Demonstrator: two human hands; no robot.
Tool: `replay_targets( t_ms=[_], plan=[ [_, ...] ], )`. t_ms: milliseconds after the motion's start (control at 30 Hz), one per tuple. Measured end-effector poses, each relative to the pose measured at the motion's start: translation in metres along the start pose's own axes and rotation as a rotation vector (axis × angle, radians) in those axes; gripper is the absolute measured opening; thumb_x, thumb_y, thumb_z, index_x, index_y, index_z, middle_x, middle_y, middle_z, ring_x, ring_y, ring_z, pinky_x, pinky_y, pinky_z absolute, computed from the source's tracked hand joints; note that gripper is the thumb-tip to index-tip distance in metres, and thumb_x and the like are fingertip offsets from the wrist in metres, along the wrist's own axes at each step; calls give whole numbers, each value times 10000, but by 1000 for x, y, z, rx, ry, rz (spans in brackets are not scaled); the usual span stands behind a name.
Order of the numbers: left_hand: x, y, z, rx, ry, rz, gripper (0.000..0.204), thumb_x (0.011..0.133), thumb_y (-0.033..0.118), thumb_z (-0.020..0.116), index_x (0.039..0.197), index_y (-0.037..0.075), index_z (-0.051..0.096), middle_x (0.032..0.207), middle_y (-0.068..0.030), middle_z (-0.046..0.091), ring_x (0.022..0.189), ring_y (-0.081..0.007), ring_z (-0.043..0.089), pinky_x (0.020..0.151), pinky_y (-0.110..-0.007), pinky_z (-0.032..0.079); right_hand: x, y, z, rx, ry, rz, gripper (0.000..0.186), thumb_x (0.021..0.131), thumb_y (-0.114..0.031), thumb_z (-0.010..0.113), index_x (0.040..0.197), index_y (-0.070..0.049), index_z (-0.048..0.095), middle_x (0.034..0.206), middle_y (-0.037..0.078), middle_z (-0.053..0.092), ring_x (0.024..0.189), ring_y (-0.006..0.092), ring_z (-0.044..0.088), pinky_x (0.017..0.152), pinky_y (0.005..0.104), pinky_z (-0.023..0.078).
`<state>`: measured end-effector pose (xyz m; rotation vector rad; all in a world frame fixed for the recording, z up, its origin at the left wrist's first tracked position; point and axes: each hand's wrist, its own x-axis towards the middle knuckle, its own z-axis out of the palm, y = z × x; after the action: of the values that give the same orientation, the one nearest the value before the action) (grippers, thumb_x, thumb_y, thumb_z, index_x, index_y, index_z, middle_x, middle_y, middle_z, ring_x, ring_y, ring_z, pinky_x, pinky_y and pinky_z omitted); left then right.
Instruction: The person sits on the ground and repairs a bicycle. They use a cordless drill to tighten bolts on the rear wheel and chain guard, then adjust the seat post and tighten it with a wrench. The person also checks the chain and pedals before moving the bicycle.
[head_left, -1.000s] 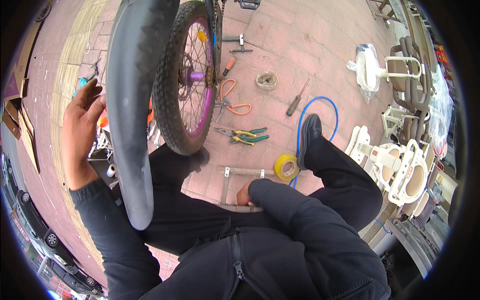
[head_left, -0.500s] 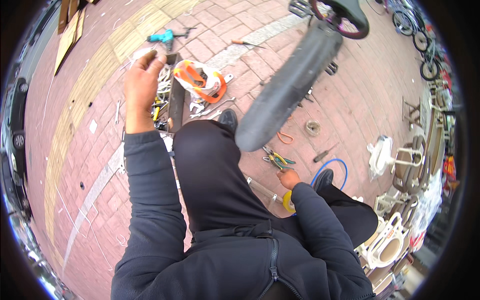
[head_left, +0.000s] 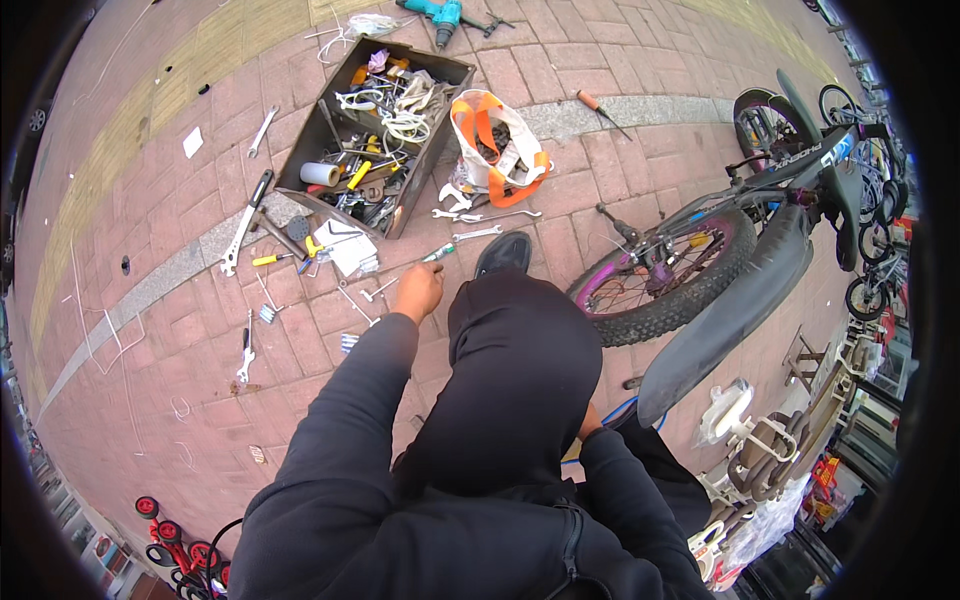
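My left hand (head_left: 418, 292) is low over the paving, left of my raised knee, its fingers curled together. A small green-and-white tube-like thing (head_left: 438, 253) shows at the fingertips; I cannot tell whether they grip it. Close by are a T-shaped metal tool (head_left: 379, 289) and a small open-end wrench (head_left: 478, 232). My right hand (head_left: 590, 422) is mostly behind the knee, fingers hidden, beside a blue loop of cable (head_left: 625, 405). To the right, a bicycle (head_left: 690, 260) has a knobby tire, a purple rim and a long black mudguard (head_left: 725, 315).
Ahead is a wooden toolbox (head_left: 430, 185) full of tools. A white bag with orange handles (head_left: 500, 150) stands beside it. An adjustable wrench (head_left: 247, 220), a hammer (head_left: 283, 235) and a screwdriver (head_left: 603, 113) lie on the bricks. Child seats (head_left: 770, 450) line the right.
My left hand has come down from beside the toolbox toward my knee. My view has turned left. My right hand, earlier at green-and-yellow-handled pliers, is now mostly hidden behind my leg.
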<state>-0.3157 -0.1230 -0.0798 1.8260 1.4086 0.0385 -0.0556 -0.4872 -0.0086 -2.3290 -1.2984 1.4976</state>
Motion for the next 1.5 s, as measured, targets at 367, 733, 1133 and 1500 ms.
replay_targets(
  t_ms=[367, 733, 1133, 1500],
  plan=[
    [122, 44, 55, 604, -78, 331, 157, 954, 106, 508, 1048, 38, 614, 1051, -167, 690, 901, -354, 718, 740, -458, 588, -15, -11, -12, 198, -163, 231, 401, 982, -325, 582, 1181, 1, 705, 1015, 211, 741, 1007, 333, 712, 922, 406, 529],
    [103, 18, 69, 819, 60, 420, 129, 917, 143, 563, 982, 74, 650, 983, -105, 652, 928, -274, 676, 733, -387, 570, -15, 36, 38, 415, -56, 381, 411, 975, -287, 593, 1279, -20, 664, 1221, 165, 705, 1059, 259, 685, 962, 382, 513],
    [109, 8, 79, 776, -32, 358, 154, 913, 159, 572, 963, 46, 664, 1019, -154, 681, 859, -318, 715, 717, -435, 585, -6, 30, 34, 127, 26, 128, 446, 994, -451, 496, 1206, -127, 717, 1227, 202, 690, 1143, 397, 629, 981, 463, 496],
    [84, 8, 57, 495, -156, 227, 234, 931, 233, 562, 947, 8, 623, 848, -260, 714, 839, -421, 724, 724, -522, 569, 16, 16, 18, 52, -26, 191, 505, 992, -461, 523, 1145, -27, 731, 1202, 209, 697, 1137, 394, 631, 1003, 458, 481]
  ],
)
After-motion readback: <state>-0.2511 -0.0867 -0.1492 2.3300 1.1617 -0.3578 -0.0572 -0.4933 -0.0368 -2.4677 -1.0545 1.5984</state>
